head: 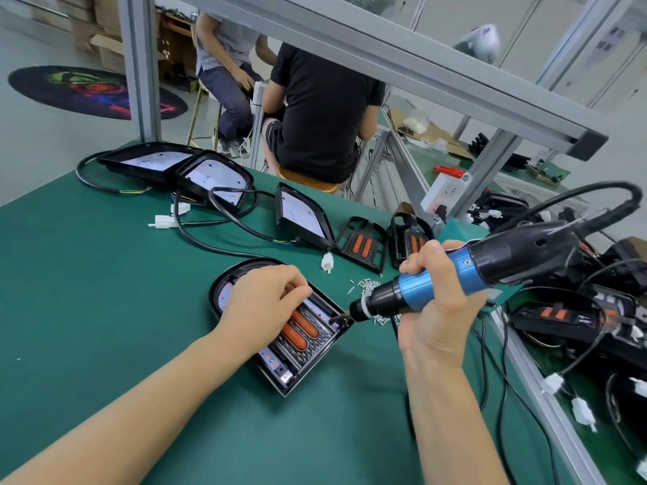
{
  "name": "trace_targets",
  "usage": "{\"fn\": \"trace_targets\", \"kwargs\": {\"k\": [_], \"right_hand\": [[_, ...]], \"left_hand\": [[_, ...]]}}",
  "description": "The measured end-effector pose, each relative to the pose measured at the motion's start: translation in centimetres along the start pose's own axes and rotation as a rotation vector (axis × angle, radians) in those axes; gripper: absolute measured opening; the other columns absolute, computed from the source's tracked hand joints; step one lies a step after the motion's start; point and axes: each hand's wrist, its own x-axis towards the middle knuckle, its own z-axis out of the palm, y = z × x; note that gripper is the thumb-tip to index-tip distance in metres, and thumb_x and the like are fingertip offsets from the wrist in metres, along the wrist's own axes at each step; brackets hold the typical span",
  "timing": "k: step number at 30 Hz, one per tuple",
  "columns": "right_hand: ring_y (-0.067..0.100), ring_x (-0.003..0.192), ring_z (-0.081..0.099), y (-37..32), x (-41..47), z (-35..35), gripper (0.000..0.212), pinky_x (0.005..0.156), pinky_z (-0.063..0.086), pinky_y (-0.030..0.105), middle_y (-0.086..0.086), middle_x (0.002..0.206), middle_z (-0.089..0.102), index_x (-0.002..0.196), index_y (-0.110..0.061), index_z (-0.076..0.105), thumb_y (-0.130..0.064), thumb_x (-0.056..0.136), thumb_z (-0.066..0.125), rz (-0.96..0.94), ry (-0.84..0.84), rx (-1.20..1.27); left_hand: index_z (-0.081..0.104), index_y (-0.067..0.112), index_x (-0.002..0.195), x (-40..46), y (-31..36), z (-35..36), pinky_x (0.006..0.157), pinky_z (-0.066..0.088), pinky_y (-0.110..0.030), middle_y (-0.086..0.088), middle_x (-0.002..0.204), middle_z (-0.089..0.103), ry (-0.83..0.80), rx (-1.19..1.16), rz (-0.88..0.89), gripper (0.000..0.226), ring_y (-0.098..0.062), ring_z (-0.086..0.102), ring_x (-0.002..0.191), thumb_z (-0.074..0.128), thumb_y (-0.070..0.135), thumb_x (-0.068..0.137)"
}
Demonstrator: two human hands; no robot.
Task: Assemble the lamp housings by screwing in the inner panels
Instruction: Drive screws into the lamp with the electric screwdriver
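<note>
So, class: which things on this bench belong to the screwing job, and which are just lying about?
In use:
lamp housing
inner panel
electric screwdriver
loose screws
left hand
right hand

Lying about:
white power strip
red-handled pliers
</note>
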Motion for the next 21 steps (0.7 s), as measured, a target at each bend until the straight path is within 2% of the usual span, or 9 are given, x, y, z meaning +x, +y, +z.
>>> {"fn": "trace_targets", "kwargs": {"k": [3,5,7,9,12,15,18,21], "right_hand": [[0.011,0.053,0.051,-0.5,-0.1,-0.4,0.029,0.059,0.048,0.024,-0.003,0.062,0.052,0.103,-0.015,0.055,-0.005,0.077,0.063,-0.001,0.095,0.031],[0.009,0.052,0.051,-1.2,-0.1,-1.1,0.038,0.059,0.048,0.022,-0.007,0.059,0.052,0.115,-0.014,0.053,-0.009,0.078,0.062,-0.028,0.189,0.071],[0.007,0.052,0.050,-2.0,-0.1,-2.2,0.035,0.059,0.047,0.020,-0.009,0.057,0.052,0.111,-0.015,0.053,-0.010,0.077,0.061,-0.060,0.268,0.105],[0.007,0.052,0.048,-2.9,-0.4,-3.2,0.028,0.060,0.046,0.021,-0.005,0.064,0.048,0.102,-0.017,0.054,-0.009,0.076,0.060,-0.088,0.330,0.135],[0.007,0.053,0.047,-3.5,-1.6,-5.0,0.023,0.064,0.046,0.020,-0.008,0.062,0.047,0.096,-0.021,0.052,-0.006,0.079,0.058,-0.099,0.417,0.126],[0.006,0.054,0.047,-3.8,-2.8,-6.4,0.023,0.064,0.047,0.018,-0.011,0.059,0.048,0.096,-0.022,0.051,-0.005,0.082,0.056,-0.104,0.498,0.136],[0.006,0.053,0.046,-4.0,-3.1,-6.9,0.023,0.063,0.047,0.018,-0.011,0.061,0.046,0.090,-0.024,0.051,-0.004,0.080,0.056,-0.128,0.573,0.172],[0.005,0.050,0.043,-4.4,-2.8,-6.7,0.029,0.060,0.045,0.015,-0.011,0.056,0.044,0.086,-0.025,0.050,0.004,0.090,0.049,-0.107,0.687,0.124]], "left_hand": [[0.061,0.013,0.076,-0.1,0.2,-0.2,0.054,0.053,-0.040,-0.001,0.071,0.067,-0.020,-0.114,-0.028,0.019,-0.027,0.068,0.048,0.056,0.016,0.094],[0.064,0.014,0.076,0.3,0.4,-0.4,0.049,0.052,-0.039,0.000,0.072,0.066,0.005,-0.124,-0.030,0.017,-0.019,0.068,0.051,0.059,0.015,0.092],[0.068,0.017,0.075,1.1,0.7,-0.6,0.059,0.051,-0.029,0.005,0.070,0.066,0.081,0.007,0.014,0.014,0.001,0.060,0.052,0.064,0.017,0.088],[0.070,0.016,0.074,2.2,1.6,-0.5,0.062,0.042,-0.010,0.010,0.066,0.065,0.105,0.064,0.072,0.012,0.005,0.053,0.056,0.067,0.017,0.085],[0.071,0.016,0.075,4.4,3.3,0.8,0.058,0.035,-0.004,0.010,0.068,0.064,-0.011,0.157,0.113,0.009,0.002,0.054,0.061,0.068,0.014,0.083],[0.074,0.018,0.080,6.9,4.6,3.1,0.066,0.040,-0.012,0.007,0.072,0.065,-0.171,0.282,0.112,0.010,-0.009,0.059,0.071,0.070,0.009,0.082],[0.077,0.016,0.085,8.5,5.3,5.6,0.077,0.046,-0.021,0.002,0.083,0.071,-0.309,0.444,0.141,0.014,-0.011,0.060,0.075,0.067,0.006,0.082],[0.076,0.016,0.088,9.2,4.7,7.7,0.101,0.041,-0.036,-0.001,0.092,0.073,-0.404,0.636,0.126,0.022,-0.019,0.065,0.089,0.061,0.000,0.083]]}}
